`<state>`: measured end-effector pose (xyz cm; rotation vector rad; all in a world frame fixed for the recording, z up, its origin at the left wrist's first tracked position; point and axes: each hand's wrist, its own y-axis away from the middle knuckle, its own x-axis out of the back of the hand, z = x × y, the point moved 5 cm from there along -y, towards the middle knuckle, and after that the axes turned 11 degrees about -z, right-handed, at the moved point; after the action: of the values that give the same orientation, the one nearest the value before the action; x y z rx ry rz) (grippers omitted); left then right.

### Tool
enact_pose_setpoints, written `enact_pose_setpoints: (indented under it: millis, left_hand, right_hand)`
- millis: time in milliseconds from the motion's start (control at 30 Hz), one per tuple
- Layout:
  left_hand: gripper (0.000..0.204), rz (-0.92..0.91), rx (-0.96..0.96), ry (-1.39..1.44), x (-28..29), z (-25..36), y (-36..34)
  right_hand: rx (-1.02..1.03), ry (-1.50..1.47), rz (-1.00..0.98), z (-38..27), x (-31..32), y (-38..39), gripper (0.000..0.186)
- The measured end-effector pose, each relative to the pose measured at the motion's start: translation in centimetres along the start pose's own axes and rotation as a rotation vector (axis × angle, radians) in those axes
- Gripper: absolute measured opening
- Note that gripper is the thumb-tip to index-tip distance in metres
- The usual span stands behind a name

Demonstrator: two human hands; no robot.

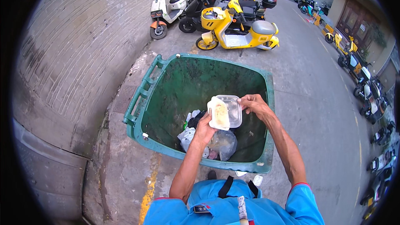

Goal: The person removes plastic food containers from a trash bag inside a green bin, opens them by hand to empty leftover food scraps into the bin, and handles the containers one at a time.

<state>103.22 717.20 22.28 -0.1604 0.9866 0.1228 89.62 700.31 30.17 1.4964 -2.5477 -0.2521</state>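
Note:
Over an open green bin [148,123] I hold a food container in both hands. My left hand [204,129] is closed on the left edge of a white container [220,113] with a beige, stained inside. Right beside it and partly behind it is a clear plastic container or lid [235,114], pinched at its top right corner by my right hand [253,105]. Whether the two pieces are joined I cannot tell. Below them in the bin lie white, black and clear plastic bags [223,146].
A brick wall [71,41] runs along the left. A yellow scooter [237,40] stands behind the bin with more scooters, and another row [366,91] lines the lane's right side. Small white litter [257,180] lies at the bin's foot.

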Motion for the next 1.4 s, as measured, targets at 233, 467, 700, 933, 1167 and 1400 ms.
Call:
enact_pose_setpoints:
  millis: [233,467,700,933,1167,1400]
  left_hand:
    - [0.065,0.262,0.387,-1.666,1.6,3.2,-0.2]
    - [0.068,-0.08,0.537,-2.248,0.8,4.3,-1.0]
    - [0.071,-0.053,0.526,-2.188,1.3,5.8,-0.6]
    - [0.068,0.061,0.532,-2.236,1.4,9.5,1.8]
    - [0.067,-0.232,1.192,-2.208,3.9,9.1,5.0]
    - [0.059,0.189,0.589,-2.215,3.4,13.9,3.9]
  right_hand:
    - [0.073,0.023,0.122,-0.1,2.3,2.1,0.026]
    - [0.123,0.148,0.257,1.0,3.7,4.9,0.027]
    - [0.117,0.13,0.362,1.7,4.6,7.5,0.028]
    - [0.152,0.18,0.498,1.9,4.7,9.9,0.028]
    - [0.209,0.404,0.484,3.3,3.5,11.1,0.02]
    - [0.136,0.379,0.577,4.0,4.5,12.7,0.019]
